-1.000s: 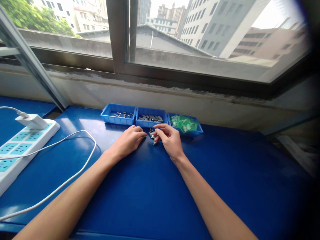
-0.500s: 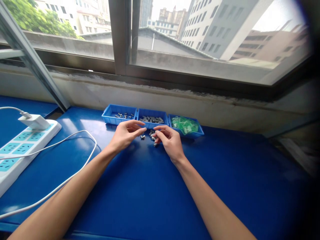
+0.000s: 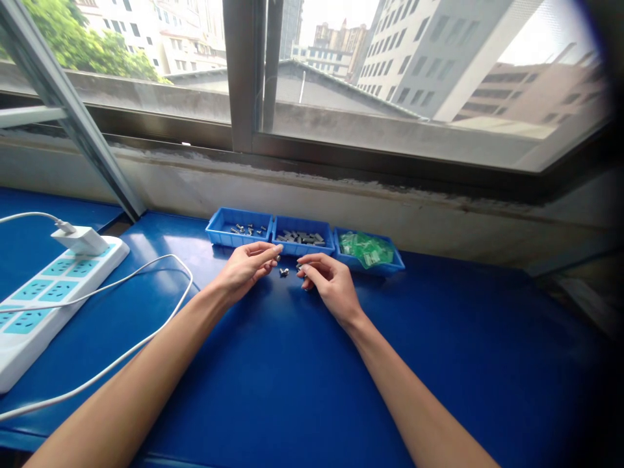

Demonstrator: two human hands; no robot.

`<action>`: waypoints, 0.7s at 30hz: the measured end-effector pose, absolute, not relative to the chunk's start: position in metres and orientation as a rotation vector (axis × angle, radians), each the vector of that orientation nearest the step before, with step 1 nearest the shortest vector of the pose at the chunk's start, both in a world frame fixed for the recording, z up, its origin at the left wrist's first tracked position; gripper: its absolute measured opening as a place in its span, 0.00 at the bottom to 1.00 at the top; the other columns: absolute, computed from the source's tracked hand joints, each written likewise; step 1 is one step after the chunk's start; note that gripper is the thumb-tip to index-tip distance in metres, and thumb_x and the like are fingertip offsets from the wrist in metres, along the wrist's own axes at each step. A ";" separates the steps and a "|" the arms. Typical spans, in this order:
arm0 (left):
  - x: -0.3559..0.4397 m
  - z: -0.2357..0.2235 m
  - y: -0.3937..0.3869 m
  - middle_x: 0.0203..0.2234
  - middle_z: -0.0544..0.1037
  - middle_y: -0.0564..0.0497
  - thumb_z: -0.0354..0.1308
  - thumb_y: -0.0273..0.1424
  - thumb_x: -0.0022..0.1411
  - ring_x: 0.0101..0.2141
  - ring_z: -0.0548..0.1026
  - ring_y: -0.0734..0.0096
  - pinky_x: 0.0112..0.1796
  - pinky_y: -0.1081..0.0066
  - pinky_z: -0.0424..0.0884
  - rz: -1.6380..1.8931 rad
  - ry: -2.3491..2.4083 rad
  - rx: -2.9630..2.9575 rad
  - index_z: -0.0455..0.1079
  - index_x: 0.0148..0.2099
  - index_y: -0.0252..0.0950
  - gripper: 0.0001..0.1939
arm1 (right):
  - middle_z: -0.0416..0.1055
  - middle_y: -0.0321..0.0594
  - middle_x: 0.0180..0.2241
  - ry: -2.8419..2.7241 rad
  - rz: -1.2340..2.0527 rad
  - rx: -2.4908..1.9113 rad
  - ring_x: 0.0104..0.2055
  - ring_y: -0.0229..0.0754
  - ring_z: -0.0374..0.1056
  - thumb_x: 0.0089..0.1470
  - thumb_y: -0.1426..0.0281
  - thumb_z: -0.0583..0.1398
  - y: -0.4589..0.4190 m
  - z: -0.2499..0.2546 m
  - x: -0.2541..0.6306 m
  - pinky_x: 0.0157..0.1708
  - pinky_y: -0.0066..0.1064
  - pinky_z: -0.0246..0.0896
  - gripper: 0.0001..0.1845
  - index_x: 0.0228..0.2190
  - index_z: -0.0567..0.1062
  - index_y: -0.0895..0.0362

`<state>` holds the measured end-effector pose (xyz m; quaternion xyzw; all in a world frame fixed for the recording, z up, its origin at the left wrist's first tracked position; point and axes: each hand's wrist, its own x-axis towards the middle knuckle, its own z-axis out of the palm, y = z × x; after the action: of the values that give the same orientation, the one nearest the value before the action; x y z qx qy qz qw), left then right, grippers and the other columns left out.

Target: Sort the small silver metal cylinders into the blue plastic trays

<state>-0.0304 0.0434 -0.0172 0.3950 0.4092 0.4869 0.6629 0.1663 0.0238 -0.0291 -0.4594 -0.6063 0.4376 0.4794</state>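
Observation:
My left hand [image 3: 247,268] is closed in a pinch on a small metal piece [image 3: 278,258], which peeks out at the fingertips. Its exact kind is too small to tell. Facing it, my right hand [image 3: 331,286] has thumb and fingertips together around something small and dark, mostly hidden by the fingers. On the blue table between both hands lie a few screws [image 3: 284,273]. Just behind the hands stands a blue bin of dark grey metal parts [image 3: 303,238].
To the left, a blue bin [image 3: 219,235] holds several screws; to the right, another has green plastic packets [image 3: 365,249]. A white power strip [image 3: 104,263] with a charger [image 3: 80,240] and a looping white cable [image 3: 160,331] occupies the left side. Window and wall stand behind.
My left hand lifted off the table, opened over the screws, and now pinches a small metal piece. My right hand stays pinched in nearly the same place. The view has shifted slightly.

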 end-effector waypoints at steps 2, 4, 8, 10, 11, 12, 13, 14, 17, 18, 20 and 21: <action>-0.032 -0.020 0.044 0.27 0.78 0.51 0.74 0.39 0.47 0.29 0.75 0.76 0.34 0.76 0.69 1.124 0.978 0.984 0.76 0.37 0.32 0.19 | 0.77 0.39 0.28 -1.485 1.061 -1.128 0.25 0.38 0.71 0.55 0.62 0.63 0.023 -0.028 0.166 0.29 0.31 0.67 0.12 0.37 0.78 0.57; -0.033 -0.021 0.046 0.29 0.80 0.49 0.73 0.40 0.48 0.31 0.78 0.70 0.37 0.72 0.72 1.185 1.043 1.115 0.77 0.38 0.32 0.19 | 0.77 0.39 0.28 -1.484 1.060 -1.129 0.25 0.38 0.71 0.55 0.62 0.63 0.023 -0.028 0.165 0.29 0.31 0.67 0.12 0.37 0.78 0.57; -0.042 -0.018 0.052 0.32 0.82 0.46 0.70 0.42 0.53 0.35 0.81 0.63 0.40 0.68 0.76 1.456 1.214 1.355 0.77 0.38 0.33 0.18 | 0.77 0.39 0.29 -1.498 1.050 -1.132 0.25 0.38 0.71 0.56 0.63 0.62 0.022 -0.028 0.165 0.29 0.30 0.68 0.11 0.37 0.78 0.57; -0.048 -0.017 0.055 0.35 0.82 0.45 0.68 0.41 0.55 0.38 0.82 0.61 0.42 0.67 0.77 1.575 1.319 1.421 0.78 0.39 0.33 0.16 | 0.77 0.39 0.29 -1.502 1.050 -1.137 0.25 0.38 0.71 0.56 0.63 0.62 0.021 -0.027 0.165 0.29 0.30 0.68 0.11 0.36 0.78 0.57; -0.051 -0.018 0.057 0.37 0.83 0.45 0.67 0.40 0.55 0.39 0.82 0.60 0.43 0.66 0.77 1.609 1.361 1.436 0.79 0.41 0.33 0.17 | 0.77 0.39 0.28 -1.500 1.054 -1.138 0.25 0.38 0.71 0.55 0.64 0.62 0.021 -0.026 0.166 0.29 0.30 0.68 0.10 0.36 0.78 0.57; -0.054 -0.018 0.059 0.38 0.83 0.44 0.67 0.39 0.56 0.40 0.82 0.60 0.44 0.65 0.78 1.630 1.393 1.443 0.79 0.44 0.33 0.17 | 0.77 0.39 0.28 -1.496 1.058 -1.138 0.25 0.38 0.71 0.55 0.64 0.62 0.021 -0.026 0.166 0.29 0.30 0.68 0.10 0.36 0.78 0.57; -0.057 -0.019 0.060 0.40 0.83 0.44 0.67 0.38 0.56 0.40 0.82 0.60 0.45 0.65 0.78 1.643 1.414 1.451 0.78 0.47 0.33 0.18 | 0.77 0.38 0.28 -1.492 1.061 -1.137 0.25 0.38 0.71 0.55 0.64 0.62 0.021 -0.026 0.166 0.29 0.30 0.68 0.10 0.36 0.78 0.57; -0.058 -0.021 0.061 0.41 0.82 0.44 0.66 0.37 0.57 0.40 0.82 0.60 0.46 0.64 0.78 1.654 1.426 1.467 0.78 0.49 0.33 0.19 | 0.77 0.38 0.28 -1.490 1.061 -1.137 0.25 0.38 0.71 0.55 0.64 0.62 0.021 -0.026 0.166 0.29 0.30 0.68 0.10 0.36 0.78 0.57; -0.059 -0.022 0.060 0.43 0.82 0.45 0.63 0.33 0.60 0.39 0.82 0.64 0.45 0.65 0.79 1.674 1.438 1.641 0.78 0.49 0.34 0.16 | 0.77 0.38 0.28 -1.497 1.049 -1.140 0.25 0.38 0.71 0.55 0.65 0.62 0.022 -0.027 0.166 0.29 0.30 0.68 0.09 0.36 0.78 0.57; -0.058 -0.022 0.059 0.42 0.82 0.45 0.61 0.33 0.61 0.38 0.82 0.65 0.44 0.66 0.79 1.667 1.432 1.743 0.79 0.47 0.35 0.13 | 0.77 0.38 0.29 -1.503 1.046 -1.142 0.25 0.38 0.71 0.56 0.65 0.62 0.023 -0.028 0.167 0.29 0.30 0.68 0.09 0.36 0.78 0.57; -0.054 -0.020 0.055 0.38 0.82 0.47 0.59 0.31 0.63 0.36 0.81 0.67 0.42 0.68 0.78 1.582 1.373 2.003 0.79 0.45 0.36 0.11 | 0.77 0.38 0.29 -1.512 1.040 -1.145 0.25 0.38 0.71 0.56 0.65 0.61 0.023 -0.029 0.167 0.29 0.30 0.68 0.09 0.36 0.78 0.57; -0.052 -0.019 0.052 0.37 0.82 0.47 0.58 0.30 0.63 0.36 0.81 0.67 0.42 0.69 0.77 1.499 1.316 2.143 0.79 0.44 0.36 0.11 | 0.77 0.38 0.29 -1.514 1.038 -1.146 0.25 0.38 0.71 0.56 0.65 0.61 0.024 -0.030 0.167 0.29 0.30 0.68 0.09 0.37 0.78 0.56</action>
<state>-0.0519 0.0522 -0.0194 0.7278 0.4469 0.5092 0.1064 0.1670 0.0237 -0.0299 -0.4676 -0.6176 0.4235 0.4696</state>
